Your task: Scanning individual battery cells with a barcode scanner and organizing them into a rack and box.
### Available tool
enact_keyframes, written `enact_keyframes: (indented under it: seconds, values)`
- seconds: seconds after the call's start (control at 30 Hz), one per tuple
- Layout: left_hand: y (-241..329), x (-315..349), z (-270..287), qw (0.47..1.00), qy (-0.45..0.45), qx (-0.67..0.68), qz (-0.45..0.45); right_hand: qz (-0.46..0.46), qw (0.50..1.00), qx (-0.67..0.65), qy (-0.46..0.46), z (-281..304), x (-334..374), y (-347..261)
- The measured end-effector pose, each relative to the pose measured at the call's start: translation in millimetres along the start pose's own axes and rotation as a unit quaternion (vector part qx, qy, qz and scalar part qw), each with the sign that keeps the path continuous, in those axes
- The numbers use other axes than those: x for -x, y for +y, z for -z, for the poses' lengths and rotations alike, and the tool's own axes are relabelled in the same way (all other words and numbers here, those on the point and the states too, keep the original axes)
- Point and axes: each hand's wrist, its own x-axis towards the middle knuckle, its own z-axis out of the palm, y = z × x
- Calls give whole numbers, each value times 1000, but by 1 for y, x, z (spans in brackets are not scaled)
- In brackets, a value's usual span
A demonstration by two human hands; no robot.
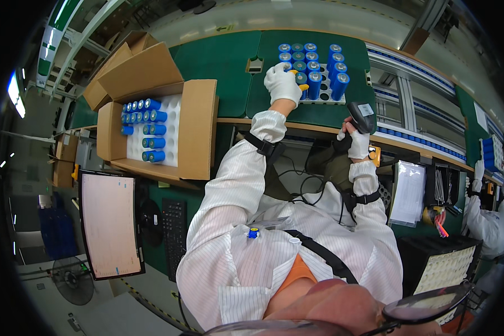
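My left hand (283, 85), in a white glove with yellow fingertips, is closed round a blue cylindrical battery cell (301, 79) at the near left of a white tray (334, 102). Whether that cell is lifted or seated, I cannot tell. Several more upright blue cells (339, 85) stand in rows in the tray, with a gap of bare holes between the columns. Over the bench's near edge, right of the tray, my right hand (358, 143) grips a dark handheld scanner (362, 116). Its head points toward the tray; the handle is mostly hidden by the gloved fingers.
An open cardboard box (200, 129) on the left holds several blue cells in white tray material. Below it are a monitor (111, 224) and a keyboard (175, 232). Roller rails (411, 101) run along the right, where another person's gloved hands (479, 171) flank blue cells. Cables (311, 196) hang by my lap.
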Motion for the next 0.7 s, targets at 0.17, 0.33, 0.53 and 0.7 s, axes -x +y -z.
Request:
enact_keyframes:
  seconds: [0.17, 0.33, 0.53, 0.7]
  values:
    - [8, -3, 2, 1000, -19, -21, 1, 4, 1000, 17, -3, 0, 0, 1]
    - [2, 2, 9, 999, -11, -31, 7, 2, 1000, 21, -3, -10, 2, -3]
    - [8, 60, 93, 988, 41, 135, -69, 17, 999, 37, 3, 5, -2, 3]
    - [-27, 122, 201, 981, 45, 166, -90, -19, 1000, 2, -8, -7, -3, 3]
